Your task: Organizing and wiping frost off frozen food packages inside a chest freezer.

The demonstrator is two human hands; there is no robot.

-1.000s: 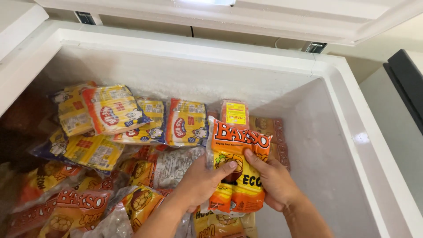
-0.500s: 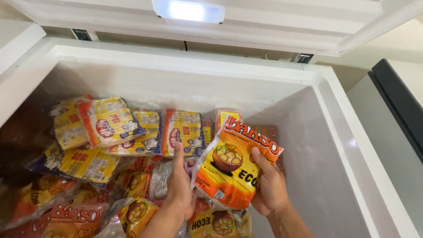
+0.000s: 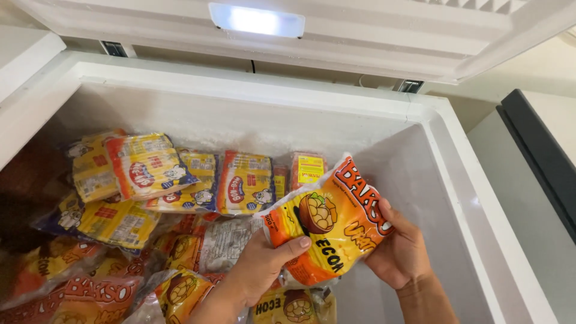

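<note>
Both of my hands hold an orange and yellow packet of frozen food (image 3: pixel 327 225), tilted and lifted above the pile inside an open white chest freezer (image 3: pixel 264 96). My left hand (image 3: pixel 261 267) grips its lower left edge, thumb on the front. My right hand (image 3: pixel 402 249) supports its right side from behind. Under the packet lie more orange packets (image 3: pixel 291 306) of the same kind.
Yellow sausage packets (image 3: pixel 150 171) lie stacked along the freezer's back and left. Orange packets (image 3: pixel 90 294) fill the front left. The freezer lid (image 3: pixel 360 30) stands open above with a lit lamp (image 3: pixel 257 21). A dark-edged appliance (image 3: pixel 540 162) stands to the right.
The packet has risen from the pile and turned to a slant, its top now pointing right. Both hands moved up with it. The view shifted a little upward.
</note>
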